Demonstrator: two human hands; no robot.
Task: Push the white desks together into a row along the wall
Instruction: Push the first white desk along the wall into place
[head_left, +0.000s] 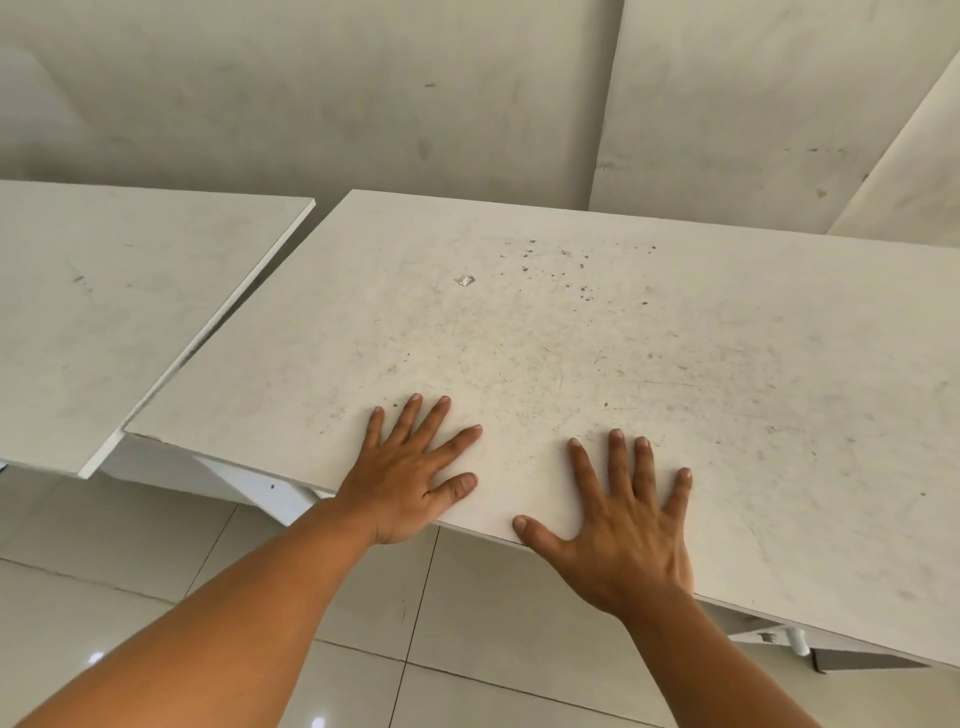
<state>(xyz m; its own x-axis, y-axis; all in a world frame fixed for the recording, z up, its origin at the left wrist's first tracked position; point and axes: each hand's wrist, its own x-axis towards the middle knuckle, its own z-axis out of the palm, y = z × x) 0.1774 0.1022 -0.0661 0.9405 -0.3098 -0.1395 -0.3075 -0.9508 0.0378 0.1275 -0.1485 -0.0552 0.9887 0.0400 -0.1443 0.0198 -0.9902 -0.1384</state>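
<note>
Two white desks stand by the wall. The nearer, scuffed desk (597, 332) fills the middle and right of the view. A second desk (104, 322) lies to its left, and its right edge runs close beside the scuffed desk's left edge, overlapping it in view. My left hand (415, 478) rests flat on the scuffed desktop at its front edge, fingers spread. About a hand's width to the right, my right hand (628, 519) lies flat the same way. Neither hand holds anything.
The pale, stained wall (415, 104) rises right behind both desks. White boards (753, 104) lean against it at the right. Glossy floor tiles (156, 545) lie below the front edges. White desk legs (260, 488) show under the desktops. A small shiny scrap (465, 280) lies on the scuffed desk.
</note>
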